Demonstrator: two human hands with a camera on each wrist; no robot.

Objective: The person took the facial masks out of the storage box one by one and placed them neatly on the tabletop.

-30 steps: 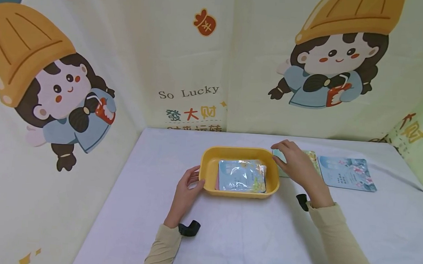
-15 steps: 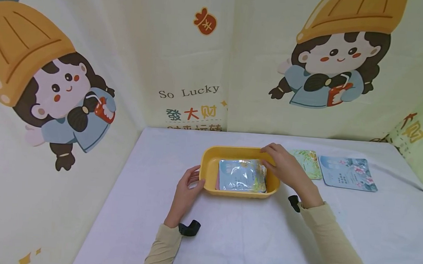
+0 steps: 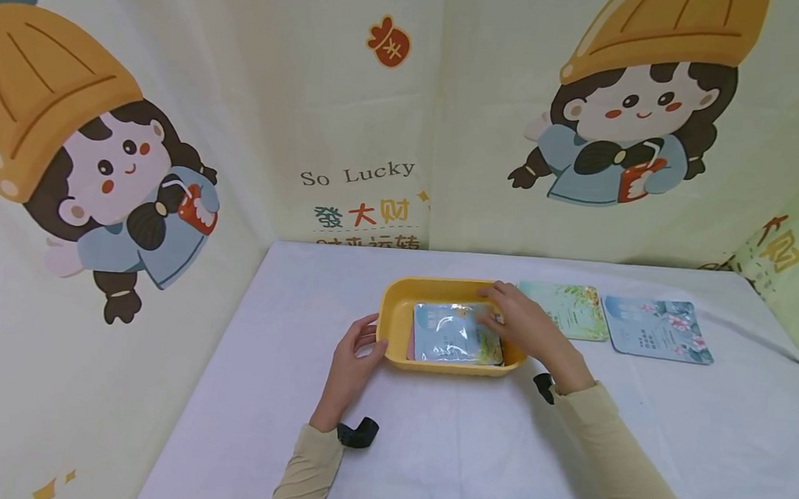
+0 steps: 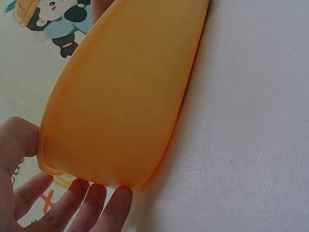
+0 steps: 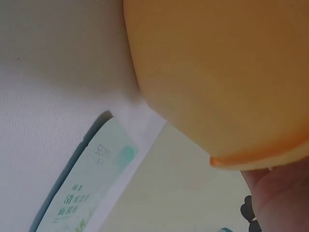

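Note:
A yellow plastic tray point(image 3: 394, 363) sits on the white table in the head view. Inside it lie sheet mask packets, a blue one point(image 3: 445, 334) on top and a pink edge showing beneath. My left hand point(image 3: 349, 366) holds the tray's left end. In the left wrist view its fingertips point(image 4: 118, 195) meet the end wall, with the thumb at the rim. My right hand point(image 3: 529, 324) reaches over the tray's right side, its fingers above the blue packet and blurred. Those fingers are mostly hidden behind the tray wall in the right wrist view.
Right of the tray lie a green sheet mask packet point(image 3: 579, 312), partly behind the right hand, and a blue floral packet point(image 3: 658, 329). A printed curtain point(image 3: 477, 131) hangs along the table's back edge. Black wrist mounts point(image 3: 357, 432) stick out near both sleeves.
My right hand has moved left from the tray's right rim to over the packets inside, uncovering more of the green packet. The left hand and the tray have stayed in place.

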